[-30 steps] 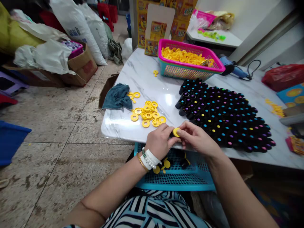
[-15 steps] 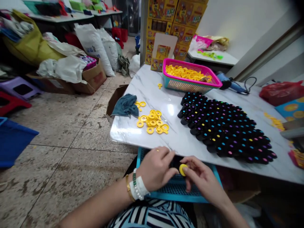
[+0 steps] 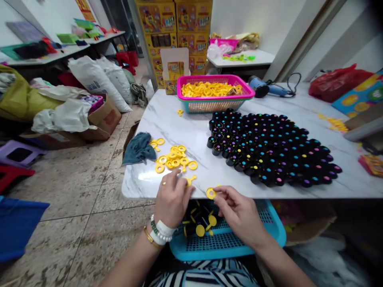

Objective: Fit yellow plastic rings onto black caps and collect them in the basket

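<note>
My right hand (image 3: 239,213) pinches a yellow ring with a short tab (image 3: 211,193) between thumb and fingertips, just above the table's front edge. My left hand (image 3: 172,199) is over the same edge, its fingers bent and apart, close to another yellow ring piece (image 3: 190,180); whether it touches that piece I cannot tell. Beyond it lies a loose pile of yellow ring pieces (image 3: 175,157). Below both hands, a blue mesh basket (image 3: 206,253) at my lap contains several black cylinders with yellow round ends (image 3: 200,230).
On the marble-patterned table (image 3: 161,115) stand many black cylinders with coloured dots (image 3: 269,147). Behind them is a pink-rimmed basket (image 3: 215,97) of yellow pieces. A dark cloth (image 3: 139,148) lies at the left edge, a blue power tool (image 3: 269,87) at the back.
Both hands have moved from over the lap basket to the table edge. The yellow-ended item in my right hand is gone from it; a yellow ring is there now. The view has shifted right.
</note>
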Demonstrator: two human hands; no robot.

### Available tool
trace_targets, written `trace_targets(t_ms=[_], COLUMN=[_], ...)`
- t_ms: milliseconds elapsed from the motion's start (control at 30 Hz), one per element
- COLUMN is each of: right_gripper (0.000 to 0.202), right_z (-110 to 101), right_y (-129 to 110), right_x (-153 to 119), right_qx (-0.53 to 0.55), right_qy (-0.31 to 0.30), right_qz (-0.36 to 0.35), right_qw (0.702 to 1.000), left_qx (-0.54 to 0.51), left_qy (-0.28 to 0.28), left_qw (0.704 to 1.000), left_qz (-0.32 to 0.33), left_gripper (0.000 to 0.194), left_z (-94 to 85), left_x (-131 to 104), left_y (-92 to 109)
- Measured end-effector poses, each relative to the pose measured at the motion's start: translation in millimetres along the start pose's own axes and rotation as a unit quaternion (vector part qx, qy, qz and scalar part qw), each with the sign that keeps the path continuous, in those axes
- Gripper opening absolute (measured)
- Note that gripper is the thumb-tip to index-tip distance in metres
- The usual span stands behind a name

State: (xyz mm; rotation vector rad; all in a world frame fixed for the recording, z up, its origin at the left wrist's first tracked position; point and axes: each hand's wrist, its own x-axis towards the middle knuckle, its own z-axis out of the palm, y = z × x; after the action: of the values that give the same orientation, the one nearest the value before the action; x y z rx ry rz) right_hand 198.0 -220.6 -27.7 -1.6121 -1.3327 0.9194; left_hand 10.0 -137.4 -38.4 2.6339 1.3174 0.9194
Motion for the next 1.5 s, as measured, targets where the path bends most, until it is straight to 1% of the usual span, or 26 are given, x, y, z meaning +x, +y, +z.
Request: trace_targets(t_ms=[67,100,133,200,267,300,367,400,467,533,567,600,667,733,767,800,867,967,1033,1067,1133,1200,1300,1333,1400,1500], right_gripper=[0.020,0.019,0.019,0.025,0.026,0.025,0.024,0.024,0.024,0.025,0.024,0.024,0.023,0.022,0.022,0.023,0.022,0.020,0.016,0.015,0.015,0.017,0.022,0.024,0.025,0.024], right_z=[-4.0,-6.0,-7.5,-8.6,-7.7,-7.4,-8.7,-10.6,-16.4,-22.2,-24.2,-25.2,-24.0,-19.3,-16.4,-13.7,-10.1,-12.9,-19.5,-23.2,-29.1,-30.7,-24.5,-21.4,-15.6,-11.0], right_y=[-1.9,-1.4,0.0,4.5,9.9,12.5,16.6,18.1,19.9,20.9,21.3,21.9,23.6,26.4,28.1,29.8,32.4,30.6,23.7,18.9,8.5,-0.1,-5.8,-6.2,-6.1,-5.5], right_x=[3.8,4.2,3.6,-0.2,-5.0,-6.9,-8.6,-8.5,-7.2,-6.6,-7.2,-8.4,-12.9,-19.0,-22.0,-24.8,-28.7,-28.4,-22.7,-17.8,-3.4,16.6,50.8,61.2,78.1,92.1], right_qx=[-0.055,-0.066,-0.058,0.015,0.116,0.156,0.194,0.198,0.197,0.192,0.188,0.184,0.180,0.182,0.184,0.184,0.183,0.179,0.176,0.174,0.169,0.173,0.194,0.196,0.181,0.149], right_qy=[0.040,0.052,0.054,0.024,-0.018,-0.023,0.006,0.028,0.065,0.085,0.091,0.095,0.088,0.077,0.075,0.073,0.071,0.072,0.090,0.099,0.104,0.096,0.065,0.051,0.030,0.031], right_qz=[-0.060,-0.070,-0.062,-0.003,0.065,0.089,0.114,0.118,0.116,0.111,0.108,0.107,0.107,0.111,0.114,0.119,0.128,0.121,0.092,0.078,0.058,0.054,0.068,0.074,0.078,0.070], right_qw=[0.996,0.994,0.995,1.000,0.991,0.984,0.974,0.973,0.971,0.971,0.972,0.972,0.974,0.974,0.973,0.973,0.972,0.974,0.976,0.977,0.978,0.979,0.977,0.977,0.980,0.986], left_qx=[-0.027,-0.052,-0.082,-0.143,-0.192,-0.209,-0.234,-0.238,-0.222,-0.172,-0.147,-0.122,-0.074,-0.044,-0.036,-0.031,-0.033,-0.056,-0.077,-0.089,-0.113,-0.138,-0.174,-0.180,-0.183,-0.181], left_qy=[-0.018,-0.029,-0.037,-0.042,-0.050,-0.061,-0.080,-0.076,-0.038,0.003,0.003,-0.006,-0.040,-0.076,-0.087,-0.095,-0.095,-0.067,-0.035,-0.028,-0.036,-0.047,-0.028,-0.023,-0.026,-0.043], left_qw=[0.999,0.998,0.996,0.988,0.977,0.971,0.959,0.958,0.968,0.983,0.988,0.992,0.996,0.996,0.995,0.994,0.994,0.996,0.996,0.995,0.992,0.989,0.984,0.983,0.983,0.982], left_qz=[0.006,0.015,0.025,0.044,0.076,0.099,0.139,0.143,0.111,0.062,0.048,0.036,0.005,-0.022,-0.032,-0.038,-0.035,-0.006,0.016,0.027,0.040,0.026,-0.022,-0.029,-0.022,-0.022], left_gripper=[0.005,0.004,0.004,0.006,0.007,0.008,0.017,0.023,0.032,0.032,0.032,0.033,0.039,0.042,0.039,0.035,0.025,0.020,0.018,0.017,0.014,0.019,0.042,0.045,0.037,0.020], left_z=[3.0,4.3,5.5,6.7,6.8,6.8,8.3,10.4,18.3,31.2,38.8,46.7,61.3,71.5,74.2,75.0,70.4,51.5,37.3,31.7,26.0,27.9,37.6,40.3,42.6,40.5], left_x=[-0.8,-2.0,-3.7,-7.6,-8.4,-6.1,6.0,16.0,41.8,71.1,85.0,97.5,116.3,125.8,127.3,127.0,121.8,104.8,89.5,81.8,67.9,58.0,52.0,51.7,52.4,53.4], left_y=[4.4,7.5,11.8,23.7,37.2,43.0,49.7,50.4,47.3,41.6,38.9,36.9,35.1,36.0,37.0,37.9,39.2,37.0,32.2,29.1,22.4,17.0,12.4,11.6,10.6,9.7])
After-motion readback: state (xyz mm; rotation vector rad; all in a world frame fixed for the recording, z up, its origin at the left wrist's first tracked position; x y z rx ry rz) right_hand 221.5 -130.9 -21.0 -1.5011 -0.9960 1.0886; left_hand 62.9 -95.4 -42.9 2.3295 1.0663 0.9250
